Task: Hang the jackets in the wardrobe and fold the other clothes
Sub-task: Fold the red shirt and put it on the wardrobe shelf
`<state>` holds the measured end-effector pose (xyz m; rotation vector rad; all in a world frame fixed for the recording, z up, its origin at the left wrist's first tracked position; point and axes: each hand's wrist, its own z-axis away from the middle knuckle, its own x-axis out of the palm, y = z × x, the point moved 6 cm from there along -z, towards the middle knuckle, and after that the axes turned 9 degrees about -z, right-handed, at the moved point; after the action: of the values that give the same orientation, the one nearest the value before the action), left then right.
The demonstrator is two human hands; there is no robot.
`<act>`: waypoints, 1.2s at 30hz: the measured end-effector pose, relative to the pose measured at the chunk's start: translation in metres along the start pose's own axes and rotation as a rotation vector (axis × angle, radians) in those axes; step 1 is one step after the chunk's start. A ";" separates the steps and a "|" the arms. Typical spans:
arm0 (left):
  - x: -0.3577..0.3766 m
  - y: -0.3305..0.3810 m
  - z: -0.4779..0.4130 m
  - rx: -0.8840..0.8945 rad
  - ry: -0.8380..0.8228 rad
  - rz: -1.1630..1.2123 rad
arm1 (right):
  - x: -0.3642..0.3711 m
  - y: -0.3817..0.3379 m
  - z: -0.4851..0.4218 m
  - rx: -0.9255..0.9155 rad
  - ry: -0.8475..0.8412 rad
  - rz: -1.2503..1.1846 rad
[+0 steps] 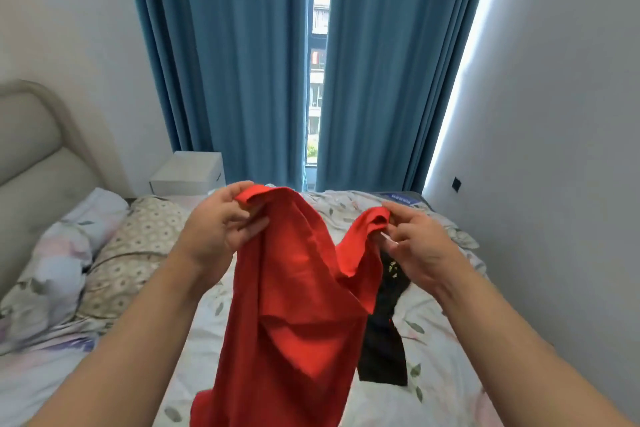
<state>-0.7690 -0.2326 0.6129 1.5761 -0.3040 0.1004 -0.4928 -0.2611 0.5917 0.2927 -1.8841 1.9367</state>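
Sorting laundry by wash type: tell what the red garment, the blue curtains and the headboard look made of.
The red garment looks like thin matte knit, probably cotton jersey: it drapes limply in soft folds. The blue curtains look like heavier matte woven cloth, perhaps polyester: deep regular pleats, blocking light. The headboard is padded beige upholstery, smooth; fabric or faux leather, unclear.

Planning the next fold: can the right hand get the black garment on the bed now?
Probably not yet: the right hand pinches the red garment, which hangs partly in front of the black garment.
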 end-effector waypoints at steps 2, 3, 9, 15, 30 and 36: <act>-0.004 0.031 0.012 0.052 -0.057 -0.072 | 0.039 -0.019 0.012 -0.074 -0.079 0.050; -0.005 0.043 0.019 0.076 -0.084 -0.106 | 0.055 -0.027 0.018 -0.115 -0.096 0.081; -0.001 0.111 0.068 0.269 -0.290 -0.248 | 0.162 -0.072 0.063 -0.411 -0.291 0.410; -0.004 0.158 0.090 0.366 -0.311 -0.182 | 0.221 -0.064 0.083 -0.379 -0.450 0.410; -0.012 0.085 0.101 0.303 0.238 -1.152 | 0.236 -0.062 0.052 -0.195 0.032 -0.092; -0.050 0.101 0.068 0.168 0.107 -0.538 | 0.232 -0.065 0.041 0.061 -0.067 -0.211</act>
<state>-0.8508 -0.2933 0.6960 1.7624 0.2226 -0.2116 -0.6766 -0.2676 0.7527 0.5577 -1.7582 1.8642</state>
